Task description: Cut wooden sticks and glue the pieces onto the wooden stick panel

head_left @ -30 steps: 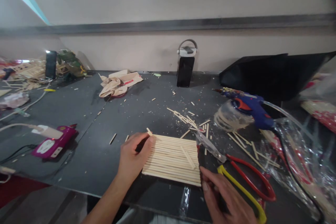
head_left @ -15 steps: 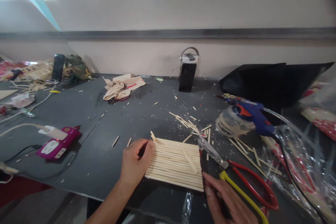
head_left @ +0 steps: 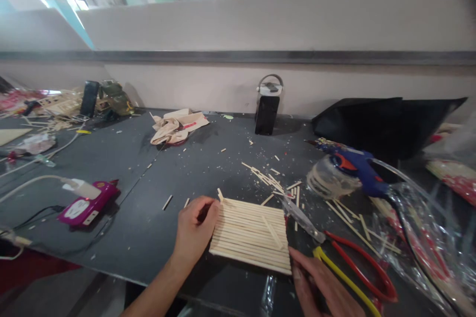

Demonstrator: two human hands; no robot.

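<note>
Hardly anything but the view has moved, tilting upward since the earlier frame. The stick panel (head_left: 241, 235) lies by the tabletop's (head_left: 141, 247) front edge, between the hands: left hand (head_left: 197, 224), thumb and fingers together at its left edge; right hand (head_left: 322, 280) at its right edge. Whether either clamps it, I cannot tell. Scissors (head_left: 305, 222) lie just beside.

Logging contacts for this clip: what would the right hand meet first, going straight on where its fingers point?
The right hand would likely meet the right edge of the wooden stick panel first; its fingertips look touching or nearly so, though depth is unclear.
</note>
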